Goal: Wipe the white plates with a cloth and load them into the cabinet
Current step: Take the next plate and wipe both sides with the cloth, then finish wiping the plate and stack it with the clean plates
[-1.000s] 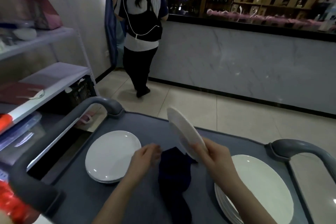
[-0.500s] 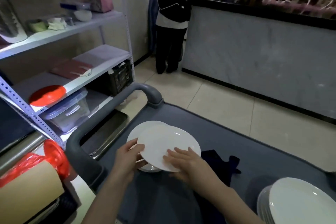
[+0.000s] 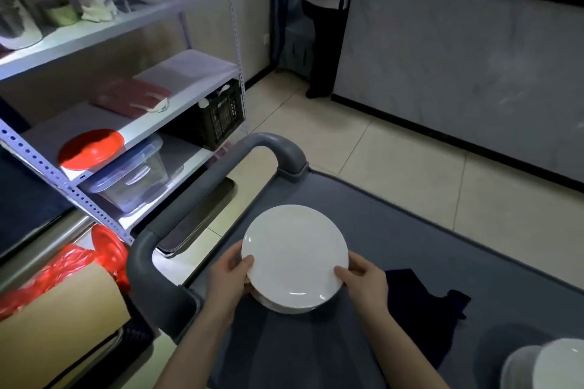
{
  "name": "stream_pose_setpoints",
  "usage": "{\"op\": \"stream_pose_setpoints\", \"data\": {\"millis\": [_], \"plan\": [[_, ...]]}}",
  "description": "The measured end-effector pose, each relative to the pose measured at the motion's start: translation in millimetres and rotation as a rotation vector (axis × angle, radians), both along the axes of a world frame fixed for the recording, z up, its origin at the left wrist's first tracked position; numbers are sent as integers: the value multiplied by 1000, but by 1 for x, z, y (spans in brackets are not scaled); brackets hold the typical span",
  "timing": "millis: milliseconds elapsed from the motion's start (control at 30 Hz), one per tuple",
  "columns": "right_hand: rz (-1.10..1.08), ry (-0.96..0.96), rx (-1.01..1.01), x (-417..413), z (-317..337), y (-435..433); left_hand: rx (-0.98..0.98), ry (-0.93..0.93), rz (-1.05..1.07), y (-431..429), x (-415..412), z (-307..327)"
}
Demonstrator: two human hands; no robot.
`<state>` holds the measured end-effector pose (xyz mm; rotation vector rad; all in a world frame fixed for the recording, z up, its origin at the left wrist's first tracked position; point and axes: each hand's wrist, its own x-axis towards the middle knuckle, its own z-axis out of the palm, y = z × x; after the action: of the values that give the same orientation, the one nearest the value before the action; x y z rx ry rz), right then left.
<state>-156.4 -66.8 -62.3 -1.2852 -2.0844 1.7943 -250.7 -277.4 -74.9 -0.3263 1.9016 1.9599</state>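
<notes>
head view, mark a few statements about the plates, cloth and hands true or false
1. The left hand and the right hand both hold the plate stack by its rim. True.
2. The dark cloth is in the right hand. False: it lies on the grey cart, right of the plate stack.
3. A second plate pile sits at the lower right. True.
4. The red disc lies on the grey cart. False: it rests on the metal shelf at the left.
</notes>
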Motion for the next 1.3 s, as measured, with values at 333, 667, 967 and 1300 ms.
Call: {"op": "stream_pose_setpoints", "data": {"millis": [333, 667, 967, 1300], "plan": [[-20, -18, 97, -13, -12, -7, -480, 294, -65, 4, -10, -14], [-8, -40, 145, -6, -18, -10, -615, 377, -66, 8, 7, -17], [31, 86, 183, 23, 5, 15, -523, 467, -24, 32, 14, 8], [-230, 145, 418, 160, 60, 103, -204, 566, -537, 162, 111, 53]]}}
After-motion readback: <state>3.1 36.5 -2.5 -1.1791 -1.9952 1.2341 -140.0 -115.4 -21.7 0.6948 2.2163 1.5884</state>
